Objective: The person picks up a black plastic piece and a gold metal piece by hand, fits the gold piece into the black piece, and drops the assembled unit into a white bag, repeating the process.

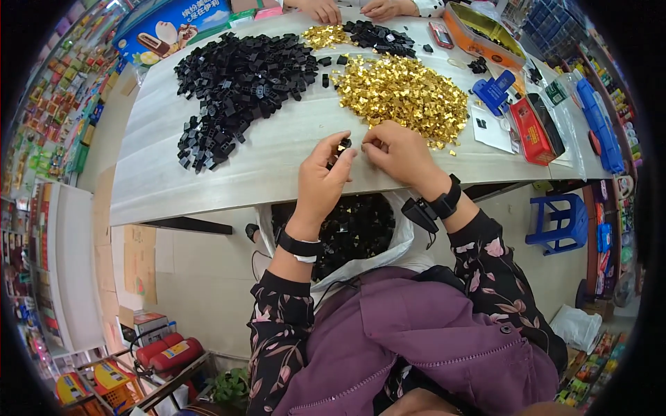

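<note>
Near the table's front edge, my left hand [325, 173] is closed round a small black plastic piece [343, 145] with a bit of gold on it. Just to its right, my right hand [399, 154] has its thumb and fingertips pinched together; whatever lies between them is too small to make out. Beyond both hands spreads a heap of small shiny gold pieces [402, 97]. A larger heap of black plastic pieces [243, 87] lies to the left. Below the table edge, a white sack [399, 253] holds many black pieces [354, 229] with gold specks.
Across the table [159, 166], another person's hands [347, 10] are by smaller gold and black heaps. An orange tin [485, 38], blue clip [494, 91], red box [538, 128] and phone [440, 35] lie right. A blue stool [558, 222] and fire extinguishers [173, 353] stand on the sides.
</note>
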Tool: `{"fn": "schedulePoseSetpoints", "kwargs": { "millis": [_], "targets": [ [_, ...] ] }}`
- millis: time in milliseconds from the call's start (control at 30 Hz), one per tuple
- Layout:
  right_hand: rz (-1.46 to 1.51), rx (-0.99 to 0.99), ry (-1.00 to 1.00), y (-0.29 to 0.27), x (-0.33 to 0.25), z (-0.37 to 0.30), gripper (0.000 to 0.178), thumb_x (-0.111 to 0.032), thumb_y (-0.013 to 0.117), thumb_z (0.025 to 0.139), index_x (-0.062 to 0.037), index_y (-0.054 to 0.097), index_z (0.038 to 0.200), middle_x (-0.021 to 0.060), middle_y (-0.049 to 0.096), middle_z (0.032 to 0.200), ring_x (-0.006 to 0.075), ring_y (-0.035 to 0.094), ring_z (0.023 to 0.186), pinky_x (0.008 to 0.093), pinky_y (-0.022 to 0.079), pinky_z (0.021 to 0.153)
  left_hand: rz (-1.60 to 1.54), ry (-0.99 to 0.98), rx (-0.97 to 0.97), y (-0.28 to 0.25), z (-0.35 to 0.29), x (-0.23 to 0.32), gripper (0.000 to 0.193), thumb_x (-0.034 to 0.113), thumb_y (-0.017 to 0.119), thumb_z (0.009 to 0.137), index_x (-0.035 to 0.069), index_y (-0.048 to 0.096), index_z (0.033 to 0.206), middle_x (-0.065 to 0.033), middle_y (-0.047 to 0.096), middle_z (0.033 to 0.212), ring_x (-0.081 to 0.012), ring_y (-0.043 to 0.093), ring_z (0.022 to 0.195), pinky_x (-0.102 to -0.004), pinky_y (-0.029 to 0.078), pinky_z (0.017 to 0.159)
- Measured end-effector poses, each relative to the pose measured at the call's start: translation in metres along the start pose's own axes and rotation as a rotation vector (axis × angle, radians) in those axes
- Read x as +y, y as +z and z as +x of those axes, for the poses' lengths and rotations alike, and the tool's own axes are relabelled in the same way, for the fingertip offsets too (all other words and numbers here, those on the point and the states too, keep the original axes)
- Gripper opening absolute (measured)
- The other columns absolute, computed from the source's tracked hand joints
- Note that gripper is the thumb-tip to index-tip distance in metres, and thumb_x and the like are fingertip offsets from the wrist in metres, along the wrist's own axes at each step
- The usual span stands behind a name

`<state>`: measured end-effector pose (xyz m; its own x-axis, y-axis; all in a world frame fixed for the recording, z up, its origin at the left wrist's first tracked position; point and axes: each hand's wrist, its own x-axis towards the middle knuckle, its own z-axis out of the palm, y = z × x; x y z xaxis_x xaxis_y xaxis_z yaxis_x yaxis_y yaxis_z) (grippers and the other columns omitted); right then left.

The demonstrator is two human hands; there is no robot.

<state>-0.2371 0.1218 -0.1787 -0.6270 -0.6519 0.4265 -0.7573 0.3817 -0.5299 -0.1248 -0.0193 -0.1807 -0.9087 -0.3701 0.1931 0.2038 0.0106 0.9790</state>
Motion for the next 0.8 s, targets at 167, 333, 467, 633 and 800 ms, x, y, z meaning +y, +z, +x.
{"fn": "schedulePoseSetpoints", "kwargs": {
  "millis": [167,333,467,633,800],
  "targets": [
    [0.068,-0.012,0.029,-0.003,-0.005,0.001,0.013,-0.017,0.066,0.078,-0.0071,0.065,0.086,0.0062,0.06,0.076,0.0173,0.061,0.063,0.0284,0.048,0.058,0.018,-0.05,-0.055,-0.003,0.002,0.0,0.018,0.008,0.055,0.09,0.001,0.053,0.106,-0.0039,0.063,0.088,-0.0043,0.051,0.066,-0.0186,0.045,0.057],
    [-0.055,0.022,-0.084,0.003,-0.012,0.0,0.011,-0.018,0.063,0.076,-0.0106,0.064,0.084,0.005,0.06,0.072,0.0229,0.061,0.067,0.0327,0.049,0.059,-0.031,0.002,-0.024,-0.002,0.001,-0.008,0.021,0.008,0.054,0.09,0.002,0.054,0.11,-0.0041,0.063,0.088,-0.0044,0.052,0.066,-0.0185,0.045,0.057],
    [-0.021,-0.046,-0.032,-0.002,-0.01,0.001,0.014,-0.015,0.063,0.081,-0.0045,0.064,0.09,0.0042,0.061,0.075,0.0118,0.059,0.064,0.0243,0.047,0.058,-0.027,0.04,0.018,0.0,0.001,-0.01,0.02,0.009,0.055,0.088,0.001,0.055,0.106,-0.0038,0.064,0.083,-0.0051,0.053,0.062,-0.0206,0.046,0.055],
    [0.872,-0.18,0.363,-0.009,-0.017,0.0,0.015,-0.013,0.061,0.085,-0.0017,0.062,0.095,0.0008,0.061,0.079,0.0068,0.057,0.068,0.0208,0.046,0.06,0.052,-0.013,-0.055,-0.002,0.0,-0.004,0.022,0.008,0.054,0.09,0.003,0.055,0.111,-0.0045,0.064,0.087,-0.0043,0.053,0.066,-0.0187,0.045,0.057],
    [1.022,-0.173,0.352,-0.011,-0.02,-0.004,0.015,-0.01,0.06,0.086,-0.0016,0.061,0.098,0.0003,0.061,0.082,0.0054,0.055,0.069,0.0193,0.045,0.062,0.05,-0.001,-0.087,-0.001,0.0,-0.003,0.021,0.007,0.054,0.089,0.003,0.056,0.109,-0.0042,0.066,0.083,-0.0053,0.053,0.061,-0.0205,0.045,0.055]
  ]
}}
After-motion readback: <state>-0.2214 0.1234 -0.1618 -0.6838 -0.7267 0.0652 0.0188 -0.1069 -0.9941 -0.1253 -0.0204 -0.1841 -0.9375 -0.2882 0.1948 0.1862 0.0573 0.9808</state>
